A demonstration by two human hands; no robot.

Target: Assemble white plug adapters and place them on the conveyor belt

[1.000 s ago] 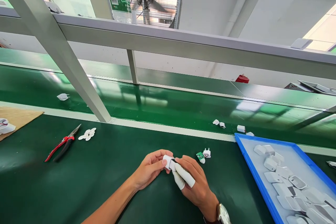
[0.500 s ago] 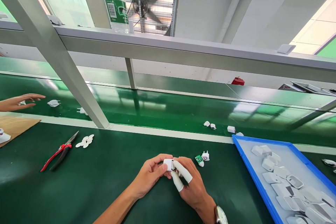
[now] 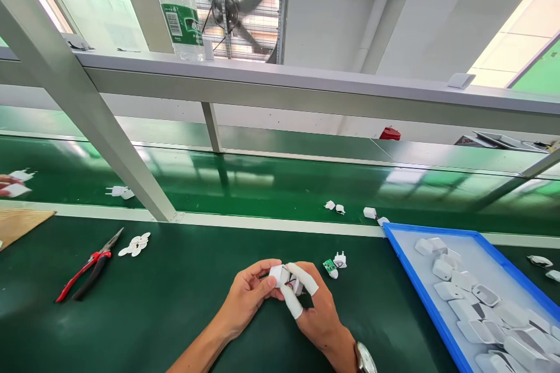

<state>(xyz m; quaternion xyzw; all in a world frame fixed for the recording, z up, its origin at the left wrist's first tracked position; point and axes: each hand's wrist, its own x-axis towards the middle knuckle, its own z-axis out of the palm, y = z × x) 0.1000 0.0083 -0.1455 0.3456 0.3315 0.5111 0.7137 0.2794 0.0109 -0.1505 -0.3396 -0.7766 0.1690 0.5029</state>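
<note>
Low in the middle of the view, my left hand (image 3: 249, 298) pinches a small white plastic housing (image 3: 277, 274) between thumb and fingers. White finger cots cover the thumb and index finger of my right hand (image 3: 321, 310), which grips a white plug part (image 3: 296, 285) right beside the housing. Dark and red wires show between the two pieces; the fingers partly hide the plug part. Just beyond my right hand, a small green circuit board (image 3: 330, 267) lies on the green table by a white two-pin plug (image 3: 340, 260).
A blue-rimmed tray (image 3: 415, 297) of white housings stands at right. Red-and-black pliers (image 3: 90, 265) and white oval pieces (image 3: 135, 245) lie at left. Behind a metal post (image 3: 100, 111), a green belt (image 3: 262, 186) carries white parts. A co-worker's hand (image 3: 6, 183) shows at far left.
Parts on the belt have moved left. The co-worker's hand has drawn toward the left edge, now with white plug pieces at it. Between my hands, more of the plug part and wires shows.
</note>
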